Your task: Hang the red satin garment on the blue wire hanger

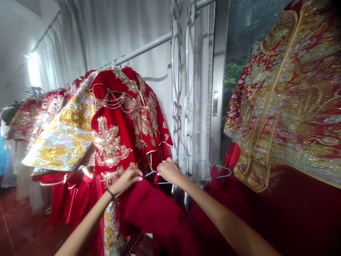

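Note:
My left hand (pixel 131 177) is closed, pinching the upper edge of a plain deep-red garment (pixel 154 204). Just right of it, my right hand (pixel 168 170) closes around a thin turquoise wire hanger (pixel 200 159) near its left end. The hanger's hook points up, attached to nothing that I can see. A red strap loop (pixel 214 174) of the garment hangs over the hanger's right end. Another bit of red strap shows beneath my right fingers, partly hidden. The garment's lower part drapes toward me between my forearms.
Red embroidered jackets (pixel 122 106) and a silver-gold garment (pixel 69 124) crowd a white rail (pixel 149 46) on the left. White scrollwork posts (pixel 176 89) stand ahead. A gold-and-red embroidered jacket (pixel 295 99) hangs close at right, beside a window. Grey curtains (pixel 119 25) hang behind.

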`<act>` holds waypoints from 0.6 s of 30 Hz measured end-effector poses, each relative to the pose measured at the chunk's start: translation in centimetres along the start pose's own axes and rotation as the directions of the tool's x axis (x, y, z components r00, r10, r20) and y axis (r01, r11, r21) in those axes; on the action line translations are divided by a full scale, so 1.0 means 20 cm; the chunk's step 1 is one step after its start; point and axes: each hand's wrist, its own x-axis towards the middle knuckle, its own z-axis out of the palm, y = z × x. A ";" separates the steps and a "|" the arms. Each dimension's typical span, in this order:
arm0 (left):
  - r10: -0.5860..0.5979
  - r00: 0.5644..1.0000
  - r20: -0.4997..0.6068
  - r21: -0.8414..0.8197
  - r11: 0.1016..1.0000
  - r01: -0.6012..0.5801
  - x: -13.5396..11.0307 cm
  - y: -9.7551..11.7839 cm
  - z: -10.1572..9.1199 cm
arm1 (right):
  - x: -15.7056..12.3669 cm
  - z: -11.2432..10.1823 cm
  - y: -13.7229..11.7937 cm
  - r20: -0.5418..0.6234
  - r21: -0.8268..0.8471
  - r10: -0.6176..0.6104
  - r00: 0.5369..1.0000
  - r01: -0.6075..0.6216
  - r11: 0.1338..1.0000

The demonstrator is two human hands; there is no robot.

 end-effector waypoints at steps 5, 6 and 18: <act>0.151 0.975 0.162 0.057 0.985 -0.162 0.22 0.16 -0.13 | 0.00 0.00 -0.01 -0.085 0.004 -0.068 0.994 0.069 0.998; 0.188 0.964 0.189 0.054 0.978 -0.201 0.25 0.20 -0.14 | 0.00 0.00 -0.01 -0.101 -0.005 -0.073 0.992 0.073 0.997; 0.135 0.986 -0.098 -0.459 0.873 -0.165 0.29 0.04 0.17 | -0.06 0.13 -0.02 -0.400 -0.057 -0.038 0.916 0.017 0.998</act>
